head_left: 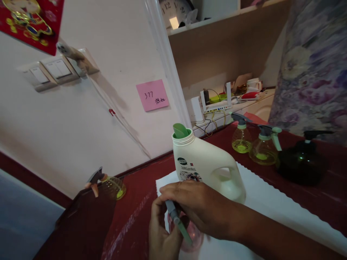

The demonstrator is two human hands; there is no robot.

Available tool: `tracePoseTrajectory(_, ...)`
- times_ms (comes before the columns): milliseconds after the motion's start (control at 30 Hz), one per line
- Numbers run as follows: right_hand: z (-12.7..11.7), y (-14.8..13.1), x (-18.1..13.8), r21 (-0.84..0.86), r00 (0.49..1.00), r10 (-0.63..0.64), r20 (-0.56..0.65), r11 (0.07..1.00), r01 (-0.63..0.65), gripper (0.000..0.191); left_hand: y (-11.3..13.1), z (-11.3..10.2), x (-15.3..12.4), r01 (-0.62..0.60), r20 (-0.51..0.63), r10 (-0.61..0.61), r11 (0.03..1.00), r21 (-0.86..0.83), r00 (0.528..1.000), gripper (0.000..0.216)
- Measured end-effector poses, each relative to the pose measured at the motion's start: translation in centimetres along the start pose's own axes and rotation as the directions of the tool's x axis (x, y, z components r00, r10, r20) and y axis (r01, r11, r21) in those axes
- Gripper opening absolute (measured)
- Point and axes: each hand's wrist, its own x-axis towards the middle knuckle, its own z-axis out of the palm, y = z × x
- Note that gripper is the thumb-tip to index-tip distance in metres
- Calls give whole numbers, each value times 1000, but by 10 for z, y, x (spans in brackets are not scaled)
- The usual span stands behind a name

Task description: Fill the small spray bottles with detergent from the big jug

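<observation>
Below the jug, my left hand (164, 234) closes around the near side of a pink, see-through spray bottle (193, 238) with a grey spray head and a pale green trigger. From the right, my right hand (208, 209) reaches across and grips the bottle's top by the spray head. The fingers cover most of its neck. Right behind my hands, a cream detergent jug (208, 155) stands upright with its cap off and a green spout showing in its mouth. A white sheet (260, 191) lies under the jug and the bottle.
A spray bottle (114, 187) lies tilted at the table's left edge. At the back right stand a yellowish spray bottle (241, 139), another spray bottle (262, 150) and a dark pump bottle (302, 162). The wall has a pink note (152, 95); a white router (215, 104) sits behind.
</observation>
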Motion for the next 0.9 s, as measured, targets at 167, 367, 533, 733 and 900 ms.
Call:
tracePoseTrajectory(167, 0, 0, 0, -7, 1000, -5, 4, 1000, 5, 29, 9, 2, 2, -31, 0, 31, 999, 32, 1000, 35)
tracePoseTrajectory(367, 3, 4, -2, -23, 999, -39, -32, 999, 38, 35, -8, -18, 3, -18, 119, 7, 995, 96, 993, 45)
tracePoseTrajectory(533, 3, 3, -2, -19, 998, -39, -45, 999, 38, 35, -12, -12, -2, 7, -16, -6, 999, 51, 1000, 51)
tracePoseTrajectory(733, 3, 3, -2, -29, 999, -44, -32, 999, 43, 31, 4, 0, 1, 11, 96, -10, 1000, -5, 995, 37)
tracePoseTrajectory(900, 4, 4, -2, -41, 996, -70, -57, 997, 68, 30, 2, -5, 0, -35, 99, 32, 999, 30, 995, 34)
